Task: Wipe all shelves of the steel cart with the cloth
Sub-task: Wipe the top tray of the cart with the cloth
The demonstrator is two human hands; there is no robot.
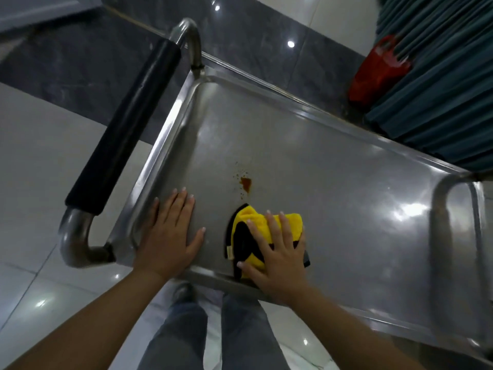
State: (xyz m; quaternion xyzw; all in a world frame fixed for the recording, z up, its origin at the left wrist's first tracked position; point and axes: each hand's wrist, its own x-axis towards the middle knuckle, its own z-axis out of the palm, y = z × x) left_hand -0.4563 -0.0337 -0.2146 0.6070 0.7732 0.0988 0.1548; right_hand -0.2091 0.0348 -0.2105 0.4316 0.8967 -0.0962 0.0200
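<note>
We are pressing the cloth (256, 231), a folded yellow and black one, flat onto the top shelf (333, 166) of the steel cart, close to its near rim, with our right hand (277, 252) spread over it; the fingers are lying straight on the fabric, so the grip is open and closing on nothing. Our left hand (170, 231) is resting flat on the bare steel just beside the handle (125, 129) end, fingers likewise straight and holding nothing. A rust-coloured stain (246, 182) with small specks around it is sitting just beyond the cloth, not yet covered. We are judging that the risk lies here: an open palm may let the folded cloth slide out from under it or unfold, and a light pass may only smear the stain across the steel. The cart may also roll if we are pushing harder than the left hand is bracing.
</note>
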